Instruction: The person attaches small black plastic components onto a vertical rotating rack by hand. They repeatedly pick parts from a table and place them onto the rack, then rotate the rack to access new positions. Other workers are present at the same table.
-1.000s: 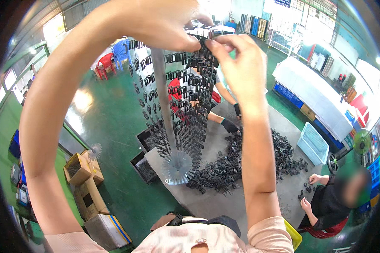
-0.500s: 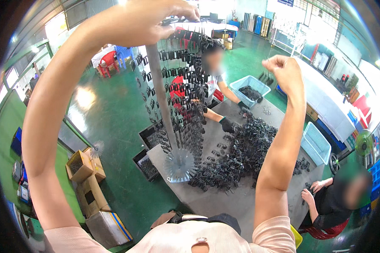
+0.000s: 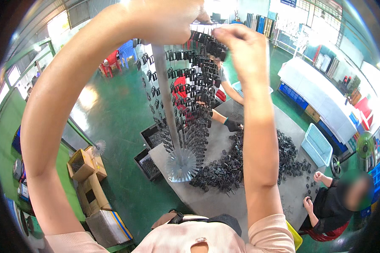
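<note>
Head view: the top row of black clips (image 3: 215, 47) hangs just below the right hand (image 3: 245, 42), the nearer one, strands running downward. Its grip looks nearly pinched, contents unclear. The left hand (image 3: 169, 21) curls leftward above, grip hidden.

We hold our bare left hand (image 3: 173, 21) over the top of a tall grey metal pole (image 3: 164, 88) ringed by hanging rows of small black parts (image 3: 194, 76), while our bare right hand (image 3: 242, 38) bends its fingers at the top row, though we cannot tell whether they grip. Below us, a round, silvery toothed disc (image 3: 181, 168) surrounds the pole's foot beside a loose heap of black pieces (image 3: 223, 170) on a grey table (image 3: 219, 202), with a co-worker's black-gloved hand (image 3: 232, 125) near the heap. To our right, a person in black (image 3: 327, 206) sits near a light-blue plastic basket (image 3: 317, 145).
</note>
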Tool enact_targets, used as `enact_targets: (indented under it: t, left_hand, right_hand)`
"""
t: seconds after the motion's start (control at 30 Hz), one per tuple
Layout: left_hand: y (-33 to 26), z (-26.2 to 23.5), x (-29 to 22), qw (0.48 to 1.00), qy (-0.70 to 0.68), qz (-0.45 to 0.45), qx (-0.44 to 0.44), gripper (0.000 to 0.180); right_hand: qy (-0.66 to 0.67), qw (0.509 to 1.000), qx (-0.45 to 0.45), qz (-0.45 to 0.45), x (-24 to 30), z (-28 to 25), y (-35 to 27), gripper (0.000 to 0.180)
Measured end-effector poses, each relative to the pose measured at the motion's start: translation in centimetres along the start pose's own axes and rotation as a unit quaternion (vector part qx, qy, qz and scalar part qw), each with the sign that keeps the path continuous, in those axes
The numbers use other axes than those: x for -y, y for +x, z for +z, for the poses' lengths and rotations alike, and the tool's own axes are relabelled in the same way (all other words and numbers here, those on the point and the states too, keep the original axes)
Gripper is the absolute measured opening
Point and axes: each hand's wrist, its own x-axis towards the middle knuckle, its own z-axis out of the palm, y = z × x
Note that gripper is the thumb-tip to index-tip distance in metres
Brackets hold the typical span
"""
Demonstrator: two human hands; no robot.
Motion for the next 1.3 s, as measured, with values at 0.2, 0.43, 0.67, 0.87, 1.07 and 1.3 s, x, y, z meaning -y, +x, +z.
enact_targets:
  t: [0.2,0.43,0.67,0.87,1.07,1.3]
  left_hand:
    - [1.3,2.4,6.0,0.968,0.08,0.181,-0.152,0.052]
    - [-0.7,1.4,4.3,0.981,0.092,0.146,-0.093,0.054]
    - [-0.2,0.8,0.6,0.991,0.088,0.088,-0.054,0.036]
    - [0.4,1.7,1.3,0.991,0.098,0.055,-0.07,0.04]
    - [0.2,1.7,1.0,0.983,0.127,0.096,-0.087,0.041]
    - [1.3,2.7,6.7,0.965,0.082,0.191,-0.157,0.044]
  right_hand:
    - [-0.031,0.992,0.093,0.077,-5.9,-8.4,2.5,0.014]
    - [-0.092,0.99,0.099,-0.04,-2.9,-5.7,0.6,0.023]
    - [-0.183,0.967,-0.065,-0.164,0.1,1.4,-0.6,0.014]
    - [0.183,0.981,0.058,0.023,-0.7,0.0,0.1,0.011]
    - [0.23,0.968,0.076,0.064,-1.5,-1.9,0.0,0.013]
    - [0.032,0.974,0.192,0.119,-5.7,-9.8,1.9,0.015]
